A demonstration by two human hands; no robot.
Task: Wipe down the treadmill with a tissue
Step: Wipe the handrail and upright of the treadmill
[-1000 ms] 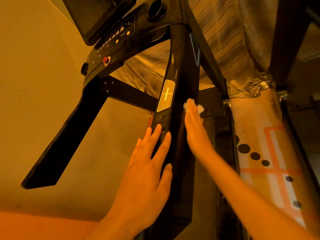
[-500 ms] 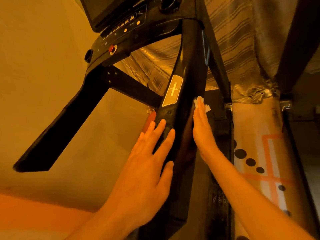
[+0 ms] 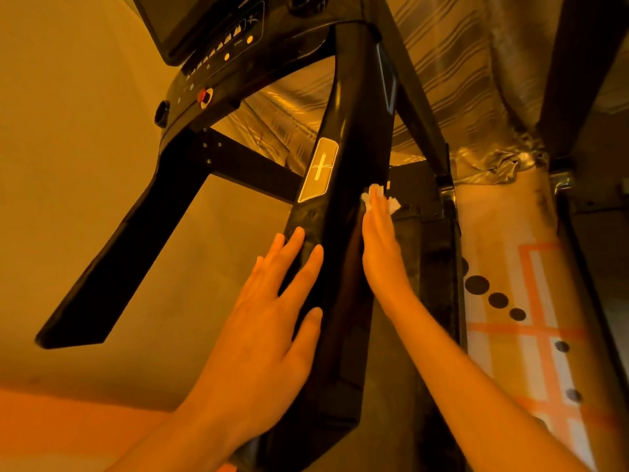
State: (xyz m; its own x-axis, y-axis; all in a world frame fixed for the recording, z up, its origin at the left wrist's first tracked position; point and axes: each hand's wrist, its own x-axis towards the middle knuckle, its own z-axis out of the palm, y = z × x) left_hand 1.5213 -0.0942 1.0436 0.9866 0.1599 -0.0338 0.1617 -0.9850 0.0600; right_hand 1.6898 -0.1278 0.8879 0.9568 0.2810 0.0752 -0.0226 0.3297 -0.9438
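Plainly: treadmill handrail (image 3: 357,124) has long axis running from bottom centre of frame up toward console (image 3: 221,46) at top. Left hand (image 3: 269,335) flat on top face, fingers spread, holding nothing. Right hand (image 3: 381,257) flat on rail's right side, fingers straight and together, pressing tissue (image 3: 394,203) under fingertips, mid-frame. Tissue sits higher up rail than left hand; next stroke likely follows rail axis.

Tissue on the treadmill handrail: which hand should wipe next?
Probably right. The right hand presses the tissue flat against the side of the handrail; the left hand rests bare on its top.
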